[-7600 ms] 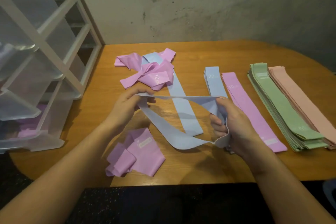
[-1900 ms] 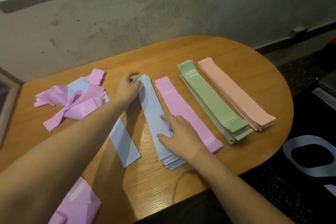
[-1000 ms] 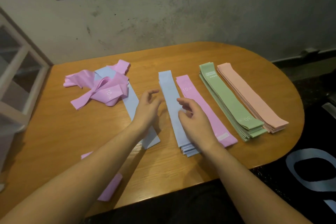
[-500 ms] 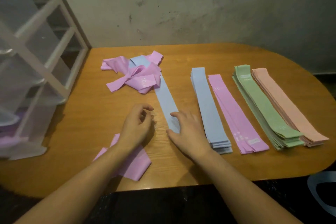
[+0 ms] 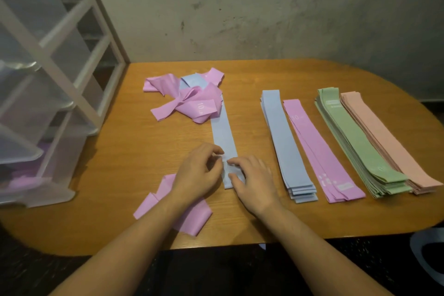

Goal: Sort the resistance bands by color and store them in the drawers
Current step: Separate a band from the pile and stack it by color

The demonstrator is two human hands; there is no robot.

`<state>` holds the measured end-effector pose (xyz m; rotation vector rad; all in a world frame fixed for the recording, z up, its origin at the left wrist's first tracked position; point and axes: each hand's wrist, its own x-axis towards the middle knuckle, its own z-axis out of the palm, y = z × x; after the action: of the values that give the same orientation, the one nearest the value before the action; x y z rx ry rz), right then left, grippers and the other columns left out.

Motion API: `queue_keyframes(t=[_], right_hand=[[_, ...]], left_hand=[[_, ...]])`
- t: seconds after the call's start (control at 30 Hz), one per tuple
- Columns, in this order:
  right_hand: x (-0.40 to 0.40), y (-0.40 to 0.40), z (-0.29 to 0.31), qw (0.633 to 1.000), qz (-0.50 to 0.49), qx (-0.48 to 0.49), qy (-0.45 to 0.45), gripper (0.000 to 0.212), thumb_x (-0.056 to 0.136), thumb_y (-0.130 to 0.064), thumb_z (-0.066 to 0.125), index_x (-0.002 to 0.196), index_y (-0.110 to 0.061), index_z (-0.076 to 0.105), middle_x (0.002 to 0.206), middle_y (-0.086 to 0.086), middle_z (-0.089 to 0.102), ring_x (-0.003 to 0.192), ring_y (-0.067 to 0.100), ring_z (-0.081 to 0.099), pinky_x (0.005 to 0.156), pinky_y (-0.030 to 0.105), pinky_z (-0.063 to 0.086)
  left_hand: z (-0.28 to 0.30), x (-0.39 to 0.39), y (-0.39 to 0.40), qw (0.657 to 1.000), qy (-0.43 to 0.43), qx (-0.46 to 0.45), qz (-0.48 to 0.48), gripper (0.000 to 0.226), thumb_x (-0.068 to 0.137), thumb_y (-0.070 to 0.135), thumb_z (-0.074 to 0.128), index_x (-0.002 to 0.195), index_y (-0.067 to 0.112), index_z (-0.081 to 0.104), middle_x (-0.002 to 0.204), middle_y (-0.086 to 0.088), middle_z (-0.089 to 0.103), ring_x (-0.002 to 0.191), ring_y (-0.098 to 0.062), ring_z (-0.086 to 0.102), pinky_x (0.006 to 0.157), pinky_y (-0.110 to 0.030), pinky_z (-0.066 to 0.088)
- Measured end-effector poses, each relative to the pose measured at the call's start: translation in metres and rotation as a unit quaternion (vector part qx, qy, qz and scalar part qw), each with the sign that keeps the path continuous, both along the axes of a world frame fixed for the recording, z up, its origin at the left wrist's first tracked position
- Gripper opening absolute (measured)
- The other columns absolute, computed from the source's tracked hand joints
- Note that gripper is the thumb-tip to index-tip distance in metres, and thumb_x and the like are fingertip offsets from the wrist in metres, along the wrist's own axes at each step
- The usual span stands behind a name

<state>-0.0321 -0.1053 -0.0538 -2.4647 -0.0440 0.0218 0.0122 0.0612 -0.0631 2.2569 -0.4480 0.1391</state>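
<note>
A loose blue band (image 5: 223,134) lies flat on the wooden table (image 5: 134,151), its far end under a tangle of pink bands (image 5: 189,101). Both hands meet at its near end: my left hand (image 5: 199,173) pinches the left edge, my right hand (image 5: 252,178) rests fingers on the band. A crumpled pink band (image 5: 192,216) lies under my left wrist. To the right are sorted stacks: blue (image 5: 286,144), pink (image 5: 319,151), green (image 5: 353,142) and peach (image 5: 384,139).
A white-framed unit of clear plastic drawers (image 5: 48,94) stands at the left edge of the table; the lowest drawer holds something pink (image 5: 21,180). A concrete wall runs behind. A blue band (image 5: 427,255) lies on the dark floor at the lower right.
My hands left the blue stack, came to the loose blue band's near end and closed in on it. The camera view swung back left, showing the drawers.
</note>
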Motion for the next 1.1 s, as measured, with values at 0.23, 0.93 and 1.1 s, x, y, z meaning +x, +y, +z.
queue_keyframes(t=[0.23, 0.93, 1.1], right_hand=[[0.0, -0.001, -0.001, 0.996, -0.027, 0.08, -0.022, 0.017, 0.095, -0.023, 0.065, 0.108, -0.035, 0.066, 0.105, -0.021, 0.061, 0.107, 0.006, 0.051, 0.099, 0.038, 0.044], [-0.007, -0.002, -0.002, 0.932, -0.033, 0.361, -0.027, 0.017, 0.093, -0.032, 0.069, 0.092, -0.016, 0.065, 0.086, 0.002, 0.064, 0.082, 0.023, 0.063, 0.071, 0.04, 0.055], [-0.01, -0.006, 0.01, 0.914, -0.037, 0.399, -0.059, 0.03, 0.088, -0.04, 0.066, 0.094, -0.011, 0.064, 0.088, 0.011, 0.063, 0.084, 0.031, 0.06, 0.072, 0.04, 0.052]], left_hand=[[-0.003, -0.002, -0.002, 0.993, -0.056, 0.089, -0.053, 0.023, 0.09, 0.03, 0.062, 0.113, 0.025, 0.062, 0.108, 0.013, 0.059, 0.101, -0.006, 0.054, 0.087, -0.036, 0.048], [0.001, -0.01, 0.002, 0.982, -0.176, 0.06, 0.02, 0.017, 0.092, 0.035, 0.056, 0.09, 0.023, 0.067, 0.081, 0.013, 0.06, 0.089, -0.011, 0.047, 0.077, -0.037, 0.03], [0.004, -0.008, 0.005, 0.98, -0.18, 0.082, 0.022, 0.031, 0.094, 0.045, 0.054, 0.073, 0.023, 0.062, 0.074, 0.015, 0.056, 0.088, -0.011, 0.049, 0.084, -0.039, 0.027]])
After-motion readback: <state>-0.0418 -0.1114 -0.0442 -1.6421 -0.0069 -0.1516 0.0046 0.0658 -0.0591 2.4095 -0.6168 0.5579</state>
